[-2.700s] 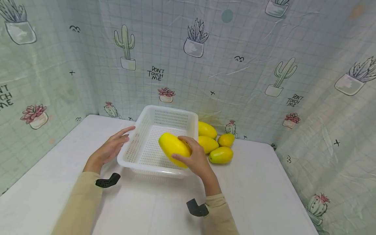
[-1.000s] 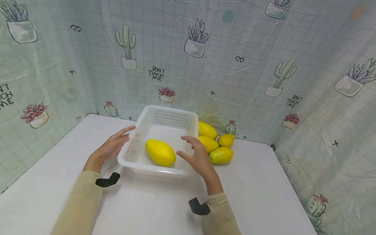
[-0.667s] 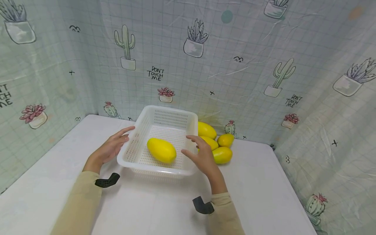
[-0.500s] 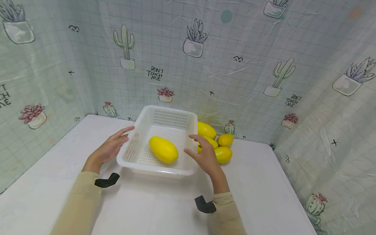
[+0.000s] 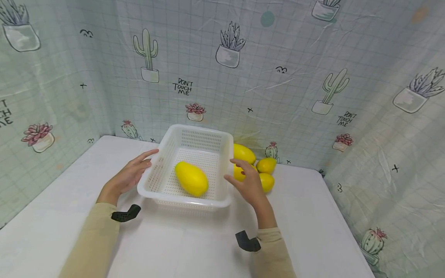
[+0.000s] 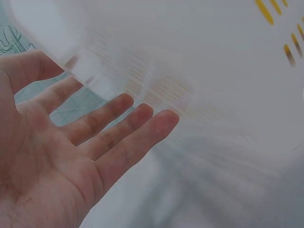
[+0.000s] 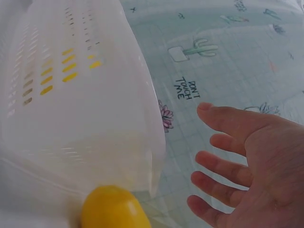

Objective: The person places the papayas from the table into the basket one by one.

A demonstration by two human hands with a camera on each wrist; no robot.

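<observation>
R hand now farther right, fingers apart; L hand splayed, at basket; yellow fruit inside.

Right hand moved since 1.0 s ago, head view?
Yes, to the right. Judged against the white basket, the right hand had its fingertips over the inside; now they are out by its right rim.

White table; pale gridded cloth behind and at both sides, printed with potted cacti.
</observation>
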